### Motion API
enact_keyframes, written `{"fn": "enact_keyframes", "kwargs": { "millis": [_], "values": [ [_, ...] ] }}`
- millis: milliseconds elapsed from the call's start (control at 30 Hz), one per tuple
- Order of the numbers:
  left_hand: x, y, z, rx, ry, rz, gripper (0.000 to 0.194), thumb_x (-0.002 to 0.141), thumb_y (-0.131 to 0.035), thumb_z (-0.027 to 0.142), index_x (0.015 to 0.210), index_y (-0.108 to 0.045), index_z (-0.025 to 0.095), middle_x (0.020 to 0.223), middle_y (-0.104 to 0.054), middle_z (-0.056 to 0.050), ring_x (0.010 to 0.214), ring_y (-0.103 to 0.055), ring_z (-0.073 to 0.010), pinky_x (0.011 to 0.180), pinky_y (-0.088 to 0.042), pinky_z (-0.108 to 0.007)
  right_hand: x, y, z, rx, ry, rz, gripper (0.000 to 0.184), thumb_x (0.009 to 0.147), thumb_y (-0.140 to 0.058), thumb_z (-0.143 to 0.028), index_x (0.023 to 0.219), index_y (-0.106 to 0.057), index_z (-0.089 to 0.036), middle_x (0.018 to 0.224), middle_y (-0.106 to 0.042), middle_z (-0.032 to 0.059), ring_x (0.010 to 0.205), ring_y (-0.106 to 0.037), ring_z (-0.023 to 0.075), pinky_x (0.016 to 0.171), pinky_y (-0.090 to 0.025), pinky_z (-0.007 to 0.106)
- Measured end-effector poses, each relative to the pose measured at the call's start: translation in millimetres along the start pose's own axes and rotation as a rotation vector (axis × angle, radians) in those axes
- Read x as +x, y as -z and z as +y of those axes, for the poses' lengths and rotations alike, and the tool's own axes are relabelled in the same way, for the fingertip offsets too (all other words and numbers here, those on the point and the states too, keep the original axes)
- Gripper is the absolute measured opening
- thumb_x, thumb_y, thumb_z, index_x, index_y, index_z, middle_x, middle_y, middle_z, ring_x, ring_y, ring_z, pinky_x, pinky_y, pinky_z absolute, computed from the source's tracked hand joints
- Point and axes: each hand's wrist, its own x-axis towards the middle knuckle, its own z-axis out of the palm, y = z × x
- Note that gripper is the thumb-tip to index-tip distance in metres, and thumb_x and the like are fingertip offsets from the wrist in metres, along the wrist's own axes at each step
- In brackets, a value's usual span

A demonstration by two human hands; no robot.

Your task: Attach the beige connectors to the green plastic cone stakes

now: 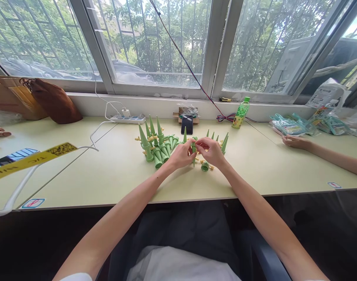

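Between my two hands, over the middle of the table, is a green plant watering spike (pixel 194 148) with its point downward. My left hand (pixel 181 155) is closed around its left side. The fingers of my right hand (pixel 211 151) pinch near its upper end. To the left stands a cluster of similar green spikes (pixel 143 142) with small yellow valves; several hollow ones lie on their sides with open ends facing me. More spikes (pixel 224 143) point up behind my right hand. A short green cap-like ring (pixel 205 166) and small yellow pieces lie just below that hand.
A black phone (pixel 187 125) leans against a small box behind the spikes. A green drink bottle (pixel 241 113) stands back right, a power strip (pixel 128 118) back left. At right, another person's hand (pixel 297 142) is near plastic packets (pixel 290 125). A yellow tag (pixel 34 160) hangs at left.
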Motion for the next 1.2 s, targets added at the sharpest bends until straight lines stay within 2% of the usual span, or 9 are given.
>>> {"fn": "enact_keyframes", "kwargs": {
  "millis": [300, 967, 1200],
  "values": [
    [-0.4, 0.6, 0.8, 0.012, 0.007, -0.005, 0.034, 0.081, -0.055, 0.021, 0.115, -0.054, 0.02, 0.07, -0.064, 0.003, 0.063, -0.06, -0.0136, 0.061, -0.042, -0.025, -0.1, -0.4, 1.2, -0.006, 0.0, -0.005, 0.014, 0.088, -0.059, -0.032, 0.087, -0.067, -0.02, 0.087, -0.067, 0.0062, 0.075, -0.065, 0.0174, 0.069, -0.055, 0.032],
    [-0.4, 2.3, 2.0, 0.031, 0.008, -0.011, 0.035, 0.081, -0.055, 0.023, 0.116, -0.054, 0.021, 0.071, -0.064, 0.002, 0.064, -0.06, -0.014, 0.061, -0.042, -0.025, 0.3, -0.5, 2.3, -0.032, 0.002, -0.001, 0.012, 0.087, -0.059, -0.028, 0.087, -0.068, -0.02, 0.085, -0.068, 0.0056, 0.075, -0.064, 0.0174, 0.068, -0.055, 0.031],
    [0.0, 1.6, 1.2, 0.043, 0.005, -0.022, 0.032, 0.081, -0.054, 0.024, 0.113, -0.055, 0.021, 0.073, -0.064, 0.001, 0.064, -0.059, -0.0143, 0.059, -0.041, -0.025, 0.9, 1.0, 3.6, -0.051, 0.0, -0.022, 0.015, 0.088, -0.058, -0.032, 0.088, -0.068, -0.02, 0.085, -0.069, 0.0055, 0.074, -0.064, 0.0173, 0.064, -0.054, 0.03]
  ]
}}
